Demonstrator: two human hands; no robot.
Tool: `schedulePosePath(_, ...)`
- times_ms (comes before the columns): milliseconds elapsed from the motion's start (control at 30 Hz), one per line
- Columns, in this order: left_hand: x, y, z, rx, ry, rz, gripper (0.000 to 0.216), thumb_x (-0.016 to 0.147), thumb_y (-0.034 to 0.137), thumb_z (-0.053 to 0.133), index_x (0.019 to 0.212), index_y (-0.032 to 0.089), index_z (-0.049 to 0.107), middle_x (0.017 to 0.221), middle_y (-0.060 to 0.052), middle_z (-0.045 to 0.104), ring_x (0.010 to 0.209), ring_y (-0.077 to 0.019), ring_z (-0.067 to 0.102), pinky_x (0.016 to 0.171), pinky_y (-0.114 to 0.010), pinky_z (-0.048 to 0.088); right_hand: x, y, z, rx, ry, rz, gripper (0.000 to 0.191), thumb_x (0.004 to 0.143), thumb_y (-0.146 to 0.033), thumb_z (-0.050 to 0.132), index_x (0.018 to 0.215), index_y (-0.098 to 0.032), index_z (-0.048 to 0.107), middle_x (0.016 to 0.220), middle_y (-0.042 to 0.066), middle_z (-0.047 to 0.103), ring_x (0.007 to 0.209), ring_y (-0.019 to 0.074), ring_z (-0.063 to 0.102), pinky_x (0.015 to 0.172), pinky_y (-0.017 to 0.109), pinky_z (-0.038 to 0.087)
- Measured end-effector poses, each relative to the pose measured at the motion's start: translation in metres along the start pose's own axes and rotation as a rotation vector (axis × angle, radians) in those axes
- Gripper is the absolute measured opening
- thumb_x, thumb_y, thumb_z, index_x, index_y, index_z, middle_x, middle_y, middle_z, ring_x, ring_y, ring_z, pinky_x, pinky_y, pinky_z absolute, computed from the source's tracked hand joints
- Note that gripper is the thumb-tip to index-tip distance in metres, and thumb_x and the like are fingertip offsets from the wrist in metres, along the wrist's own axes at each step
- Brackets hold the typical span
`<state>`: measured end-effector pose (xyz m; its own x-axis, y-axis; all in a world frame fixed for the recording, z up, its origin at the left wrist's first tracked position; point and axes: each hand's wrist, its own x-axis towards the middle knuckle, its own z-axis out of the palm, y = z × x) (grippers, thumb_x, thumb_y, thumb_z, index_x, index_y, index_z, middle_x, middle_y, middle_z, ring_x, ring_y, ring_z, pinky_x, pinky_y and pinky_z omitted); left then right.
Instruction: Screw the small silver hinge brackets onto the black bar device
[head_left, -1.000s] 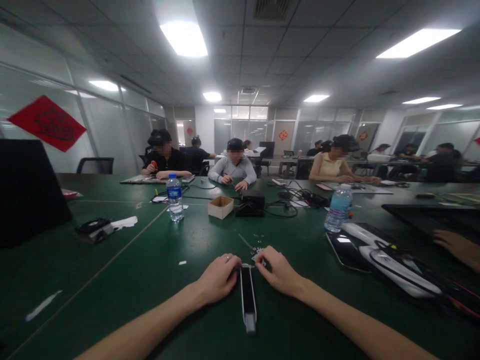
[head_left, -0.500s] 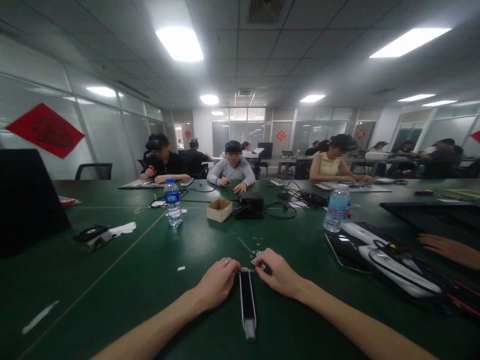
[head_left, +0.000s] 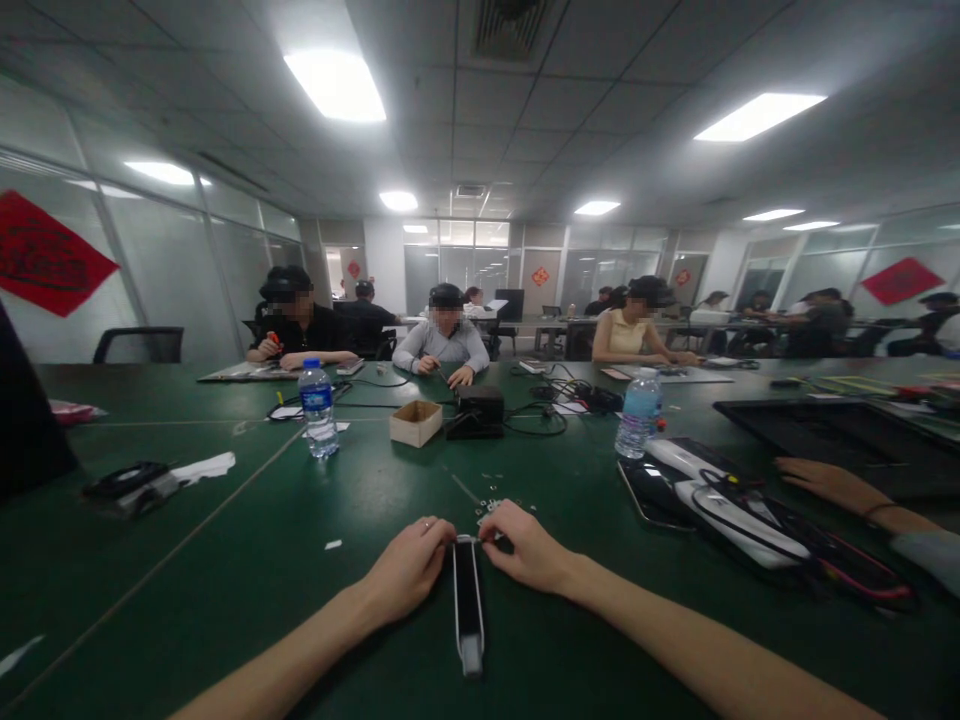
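Observation:
A long, narrow black strip with pale edges (head_left: 469, 605) lies on the green table (head_left: 247, 560), pointing away from me. My left hand (head_left: 409, 568) is curled against the left side of its far end, fingers closed on it. My right hand (head_left: 525, 548) pinches the same far end from the right. Several tiny pale parts (head_left: 487, 508) lie scattered just beyond my fingers.
A cardboard box (head_left: 416, 422), a black device with cables (head_left: 474, 413) and two water bottles (head_left: 319, 408) (head_left: 638, 412) stand farther back. A dark tray with white parts (head_left: 720, 500) lies at right, beside another person's hand (head_left: 821, 482). Several people sit across the table.
The view has swung to the right, so everything sits further left in frame. My hands stay at the strip's far end, the right fingers drawn closer to it.

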<state>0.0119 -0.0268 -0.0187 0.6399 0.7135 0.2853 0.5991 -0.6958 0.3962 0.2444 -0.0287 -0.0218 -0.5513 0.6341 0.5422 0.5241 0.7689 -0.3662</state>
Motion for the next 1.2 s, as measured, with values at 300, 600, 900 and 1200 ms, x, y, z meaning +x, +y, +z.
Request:
schedulePosePath(300, 0.0017, -0.0003, -0.0008, -0.036, -0.004, 0.005, 0.02, 0.092, 0.014, 0.036, 0.101, 0.02, 0.054, 0.098, -0.006, 0.059, 0.09, -0.0204, 0.056, 0.081, -0.034, 0.046, -0.0018, 0.0055, 0.0025, 0.018, 0.022, -0.022, 0.014, 0.078, -0.007, 0.062, 0.086, -0.017, 0.06, 0.083, 0.003, 0.062, 0.082, 0.0179, 0.056, 0.075, 0.03, 0.047)
schedulePosePath(600, 0.0036, 0.0003, 0.0003, -0.044, -0.009, -0.003, 0.021, 0.092, 0.015, 0.036, 0.1, 0.02, 0.054, 0.098, -0.007, 0.06, 0.09, -0.0212, 0.056, 0.083, -0.034, 0.047, -0.0039, 0.0071, -0.0004, -0.018, -0.011, -0.006, 0.01, 0.085, -0.012, 0.062, 0.093, -0.018, 0.062, 0.092, 0.005, 0.062, 0.089, 0.0182, 0.055, 0.082, 0.032, 0.047)
schedulePosePath(900, 0.0038, 0.0009, -0.0006, -0.039, 0.006, 0.001, 0.022, 0.092, 0.016, 0.037, 0.101, 0.02, 0.056, 0.097, -0.007, 0.061, 0.089, -0.021, 0.058, 0.082, -0.033, 0.047, -0.0037, 0.0064, 0.0, 0.021, -0.02, 0.014, 0.011, 0.088, -0.015, 0.061, 0.098, -0.019, 0.064, 0.097, 0.006, 0.064, 0.094, 0.0185, 0.057, 0.085, 0.033, 0.048)
schedulePosePath(1200, 0.0033, -0.0036, 0.0013, -0.038, -0.003, 0.004, 0.022, 0.092, 0.015, 0.036, 0.102, 0.02, 0.055, 0.099, -0.006, 0.061, 0.09, -0.0207, 0.058, 0.081, -0.033, 0.047, 0.0002, 0.0088, -0.0034, 0.015, -0.015, 0.088, 0.01, 0.086, -0.021, 0.066, 0.095, -0.016, 0.068, 0.091, 0.004, 0.07, 0.086, 0.0164, 0.063, 0.081, 0.028, 0.049)
